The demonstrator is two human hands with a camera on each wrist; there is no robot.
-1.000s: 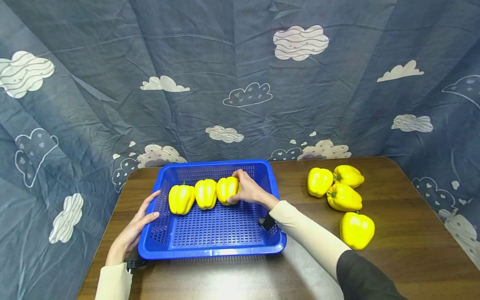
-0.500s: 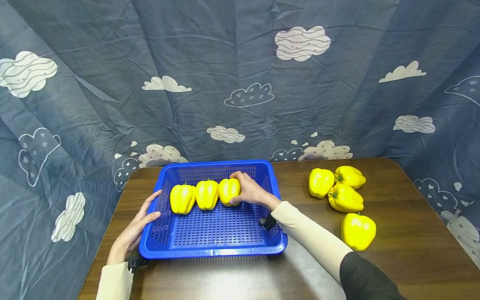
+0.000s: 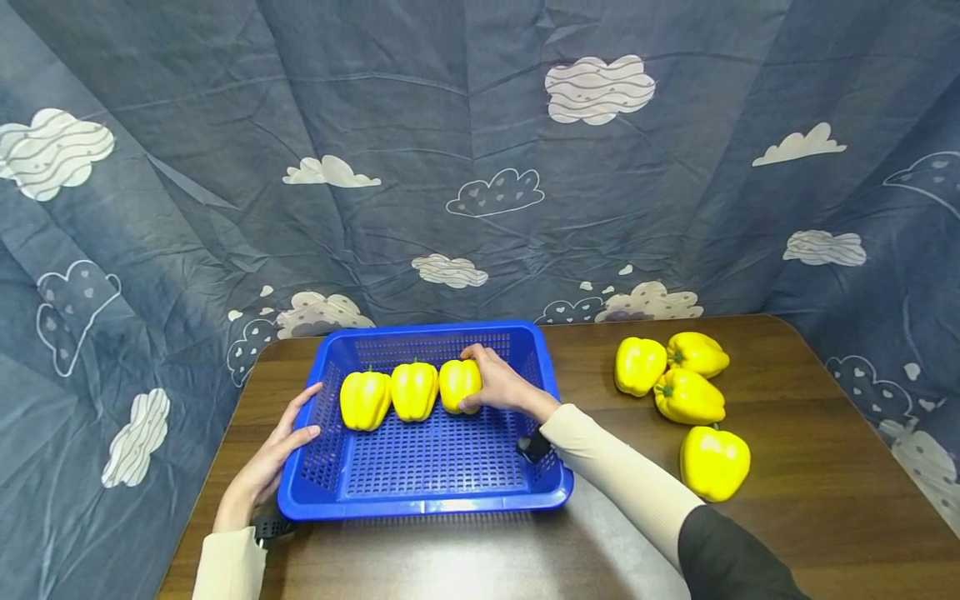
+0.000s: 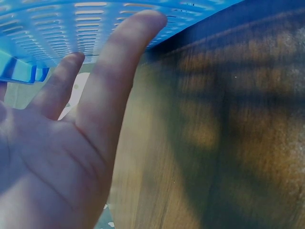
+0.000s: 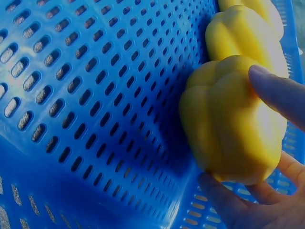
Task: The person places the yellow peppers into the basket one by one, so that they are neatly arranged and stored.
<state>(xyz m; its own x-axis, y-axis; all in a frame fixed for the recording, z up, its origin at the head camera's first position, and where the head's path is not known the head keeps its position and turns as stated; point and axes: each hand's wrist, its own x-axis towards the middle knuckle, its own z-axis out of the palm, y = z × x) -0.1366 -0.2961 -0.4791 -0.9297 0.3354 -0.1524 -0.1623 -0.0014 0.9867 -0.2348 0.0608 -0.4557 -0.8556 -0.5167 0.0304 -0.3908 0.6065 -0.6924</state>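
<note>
In the head view a blue perforated plastic basket [image 3: 423, 505] holds a row of yellow bell peppers. My right hand [image 3: 501, 382] reaches in from the right and grips the right-end bell pepper [image 3: 459, 385]. In the right wrist view, thumb and fingers lie on opposite sides of that pepper [image 5: 228, 124]. To its left stand the middle bell pepper [image 3: 414, 392] and the left bell pepper [image 3: 365, 401]. My left hand [image 3: 270, 454] touches the basket's left side, fingers and thumb extended. The left wrist view shows the spread palm [image 4: 47, 167] below the perforated wall [image 4: 86, 28].
Several more yellow bell peppers lie on the wooden table [image 3: 817, 467] to the right: one at the left of the group [image 3: 640, 367], others behind and beside it, and the nearest pepper [image 3: 715, 463] in front. A dark cloud-print curtain [image 3: 420, 100] hangs behind the table.
The right-end pepper has shifted slightly right and toward me, my right hand staying around it. My left hand keeps its place at the basket.
</note>
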